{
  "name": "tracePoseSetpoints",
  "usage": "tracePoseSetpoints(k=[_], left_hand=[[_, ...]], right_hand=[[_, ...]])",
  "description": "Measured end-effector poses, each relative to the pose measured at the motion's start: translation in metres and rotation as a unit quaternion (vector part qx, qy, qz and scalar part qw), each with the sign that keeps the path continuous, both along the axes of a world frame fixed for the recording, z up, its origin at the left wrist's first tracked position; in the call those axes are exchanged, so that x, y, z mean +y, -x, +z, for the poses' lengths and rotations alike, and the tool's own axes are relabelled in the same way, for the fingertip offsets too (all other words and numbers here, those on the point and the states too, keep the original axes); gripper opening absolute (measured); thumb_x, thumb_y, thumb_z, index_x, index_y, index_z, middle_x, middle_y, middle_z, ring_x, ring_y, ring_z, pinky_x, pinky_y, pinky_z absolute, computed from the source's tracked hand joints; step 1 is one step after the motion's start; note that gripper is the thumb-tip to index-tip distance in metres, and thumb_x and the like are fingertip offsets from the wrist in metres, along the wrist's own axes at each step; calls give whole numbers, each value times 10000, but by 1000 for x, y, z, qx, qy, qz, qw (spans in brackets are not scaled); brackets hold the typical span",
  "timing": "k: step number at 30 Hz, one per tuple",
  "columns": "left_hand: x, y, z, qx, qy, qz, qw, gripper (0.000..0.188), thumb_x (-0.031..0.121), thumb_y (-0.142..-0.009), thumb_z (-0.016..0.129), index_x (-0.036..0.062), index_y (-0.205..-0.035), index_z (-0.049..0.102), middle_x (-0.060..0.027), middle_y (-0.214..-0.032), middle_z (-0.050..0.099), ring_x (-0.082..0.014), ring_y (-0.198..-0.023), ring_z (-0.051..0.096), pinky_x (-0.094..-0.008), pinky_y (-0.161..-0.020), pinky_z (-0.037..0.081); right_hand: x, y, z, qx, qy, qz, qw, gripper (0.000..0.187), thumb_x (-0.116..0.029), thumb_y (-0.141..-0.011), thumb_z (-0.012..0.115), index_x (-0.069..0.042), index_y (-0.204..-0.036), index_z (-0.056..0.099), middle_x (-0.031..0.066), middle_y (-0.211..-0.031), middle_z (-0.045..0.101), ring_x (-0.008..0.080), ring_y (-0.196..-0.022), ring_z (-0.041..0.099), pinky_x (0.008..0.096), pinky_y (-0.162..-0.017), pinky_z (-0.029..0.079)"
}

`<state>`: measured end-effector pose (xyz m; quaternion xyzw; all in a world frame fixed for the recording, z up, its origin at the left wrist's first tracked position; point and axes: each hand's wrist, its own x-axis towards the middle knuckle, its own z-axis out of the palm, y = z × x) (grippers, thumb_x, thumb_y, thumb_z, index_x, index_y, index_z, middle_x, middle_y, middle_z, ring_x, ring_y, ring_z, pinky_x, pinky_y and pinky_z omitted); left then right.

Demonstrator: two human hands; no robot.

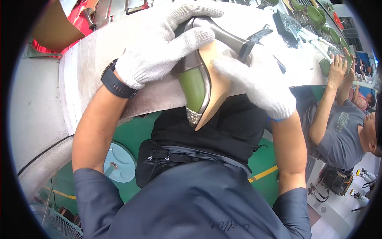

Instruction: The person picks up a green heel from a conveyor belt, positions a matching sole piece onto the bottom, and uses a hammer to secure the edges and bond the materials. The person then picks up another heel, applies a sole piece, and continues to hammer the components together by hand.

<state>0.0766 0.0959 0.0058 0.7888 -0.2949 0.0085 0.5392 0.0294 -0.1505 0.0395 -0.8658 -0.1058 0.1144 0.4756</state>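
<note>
Gripping green high-heeled shoe with left hand clamped at heel end, right hand closed on sole. Likely light, stiff-soled, smooth-sided; best gripped mid-sole, sparing silver textured toe.

beyond the pale, worn workbench, to my lower left, i see a light-blue round disc above the green floor. a yellow stripe crosses it. on my right is a co-worker in a grey t-shirt; glossy green shoes lie near a dark rectangular block.
</note>
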Motion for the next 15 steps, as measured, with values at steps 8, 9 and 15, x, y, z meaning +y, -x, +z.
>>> tracePoseSetpoints(k=[8,9,15], left_hand=[[-1,5,-1,61,93,-12,994,509,215,-1027,753,57,-1498,641,-80,-1346,702,-167,-1230,654,-339,-1131,500],[-3,5,1,63,98,1,993,535,215,-989,789,50,-1479,652,-85,-1336,703,-174,-1226,660,-343,-1123,506],[-4,5,1,-46,10,-4,999,675,208,-897,922,-7,-1459,617,-157,-1347,702,-246,-1244,673,-406,-1105,525]], right_hand=[[4,-14,0,101,-54,-4,993,492,-377,-997,818,-17,-1328,771,81,-1147,811,145,-947,703,331,-894,584],[2,-18,-4,84,-80,19,993,458,-383,-1017,797,-5,-1272,755,73,-1025,781,143,-853,712,330,-771,611],[2,-18,-6,20,-143,55,988,460,-404,-1056,745,1,-1274,746,82,-920,762,138,-769,718,327,-643,611]])
